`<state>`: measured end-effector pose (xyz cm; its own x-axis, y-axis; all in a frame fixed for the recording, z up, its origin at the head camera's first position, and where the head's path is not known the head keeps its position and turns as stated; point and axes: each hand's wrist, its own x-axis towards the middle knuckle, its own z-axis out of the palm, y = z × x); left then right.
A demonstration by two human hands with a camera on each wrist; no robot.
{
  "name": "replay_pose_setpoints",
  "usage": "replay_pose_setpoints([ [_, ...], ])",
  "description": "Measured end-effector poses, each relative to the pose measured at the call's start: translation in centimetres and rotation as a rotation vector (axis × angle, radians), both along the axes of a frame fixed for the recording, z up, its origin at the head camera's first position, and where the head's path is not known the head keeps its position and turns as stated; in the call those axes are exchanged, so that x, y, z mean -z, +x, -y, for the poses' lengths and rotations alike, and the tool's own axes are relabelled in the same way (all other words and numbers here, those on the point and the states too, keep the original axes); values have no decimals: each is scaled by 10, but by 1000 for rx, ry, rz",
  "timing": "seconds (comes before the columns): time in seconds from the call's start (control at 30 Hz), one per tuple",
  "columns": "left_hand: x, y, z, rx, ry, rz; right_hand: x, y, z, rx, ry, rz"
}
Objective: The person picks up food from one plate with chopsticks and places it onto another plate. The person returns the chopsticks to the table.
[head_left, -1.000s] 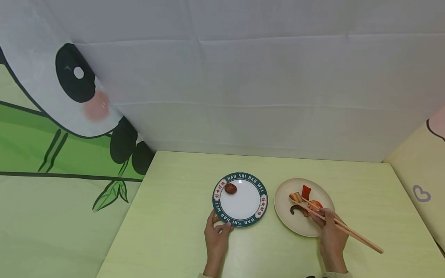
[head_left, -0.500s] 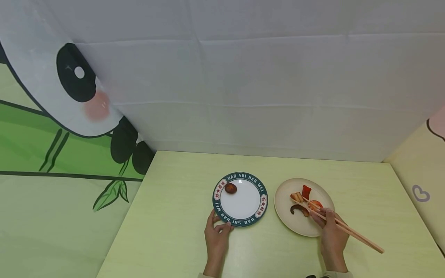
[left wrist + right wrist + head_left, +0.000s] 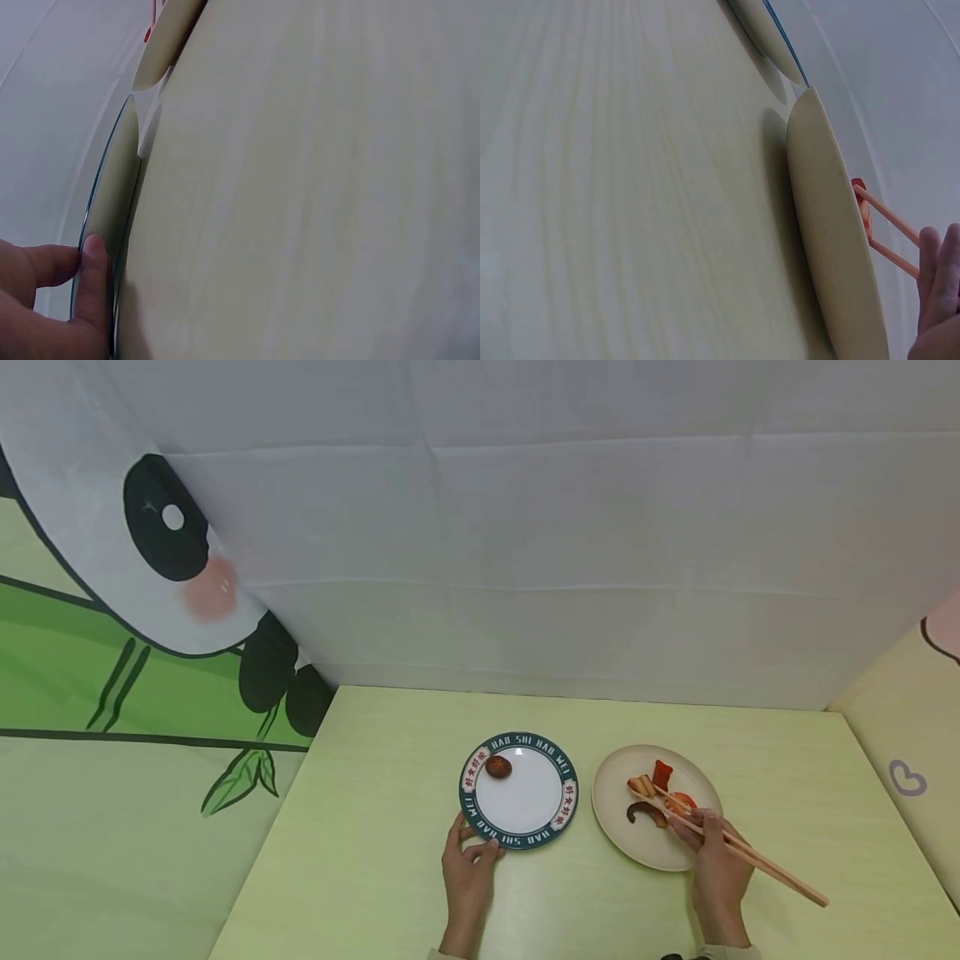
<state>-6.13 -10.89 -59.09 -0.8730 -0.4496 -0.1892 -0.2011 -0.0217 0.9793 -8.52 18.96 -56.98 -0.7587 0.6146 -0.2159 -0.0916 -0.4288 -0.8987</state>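
Observation:
My left hand pinches the near-left rim of a white plate with a lettered dark green border. The left wrist view shows thumb and finger at that rim. A brown shiitake mushroom cap lies on the plate's left side. Over the cream plate, my right hand grips a pair of wooden chopsticks. Their tips straddle a tan, brown-edged food piece. Around it lie a red piece, an orange-red round slice partly behind the chopsticks, and a curved dark brown strip.
Both plates stand side by side on a pale yellow-green table, a narrow gap between them. A grey-white sheet rises behind the table's back edge. A green cartoon-printed wall is at left, a pale yellow one at right.

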Motion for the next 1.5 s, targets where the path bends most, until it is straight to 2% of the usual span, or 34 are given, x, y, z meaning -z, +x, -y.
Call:
replay_pose_setpoints([
  [0.17,3,0,0,-9,-5,5,-1,1,1,-2,14,6],
  [0.43,6,-1,1,-17,-12,12,-1,1,0,8,-10,-44],
  [1.0,-2,2,2,5,11,-4,-2,3,0,14,-20,-110],
  [1.5,-2,2,3,9,12,8,-5,2,4,-7,116,-58],
])
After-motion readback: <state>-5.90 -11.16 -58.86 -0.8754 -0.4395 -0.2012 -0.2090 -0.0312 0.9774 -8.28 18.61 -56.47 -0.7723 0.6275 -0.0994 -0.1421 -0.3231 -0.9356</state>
